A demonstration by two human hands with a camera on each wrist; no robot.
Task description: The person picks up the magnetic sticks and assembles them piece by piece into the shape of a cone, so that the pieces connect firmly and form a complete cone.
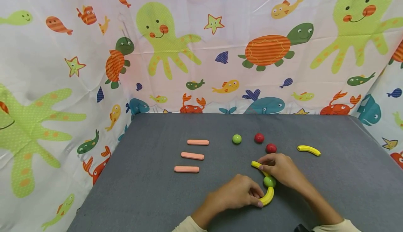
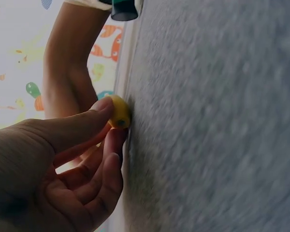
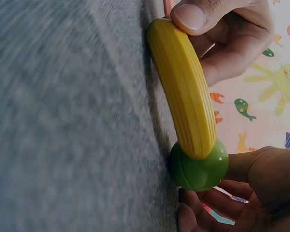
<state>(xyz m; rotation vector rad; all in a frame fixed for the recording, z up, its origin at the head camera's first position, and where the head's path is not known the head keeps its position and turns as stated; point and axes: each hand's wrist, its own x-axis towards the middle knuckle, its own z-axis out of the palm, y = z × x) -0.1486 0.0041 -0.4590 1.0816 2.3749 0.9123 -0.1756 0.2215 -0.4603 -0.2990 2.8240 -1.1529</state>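
Note:
My left hand (image 1: 240, 191) pinches the near end of a curved yellow rod (image 1: 268, 196) between thumb and fingers. The rod's far end touches a green ball (image 1: 269, 182), a join seen closely in the right wrist view. A second curved yellow rod (image 1: 255, 164) runs from the ball's other side, and my right hand (image 1: 283, 170) pinches it, partly covering it. In the left wrist view, the left thumb and fingers grip the yellow rod (image 2: 120, 113) end-on, just over the grey cloth.
Three straight peach rods (image 1: 192, 155) lie to the left. Beyond the hands are another green ball (image 1: 237, 139) and two red balls (image 1: 259, 138), one close to the right hand. A loose curved yellow rod (image 1: 309, 150) lies at right on the grey table (image 1: 141, 190).

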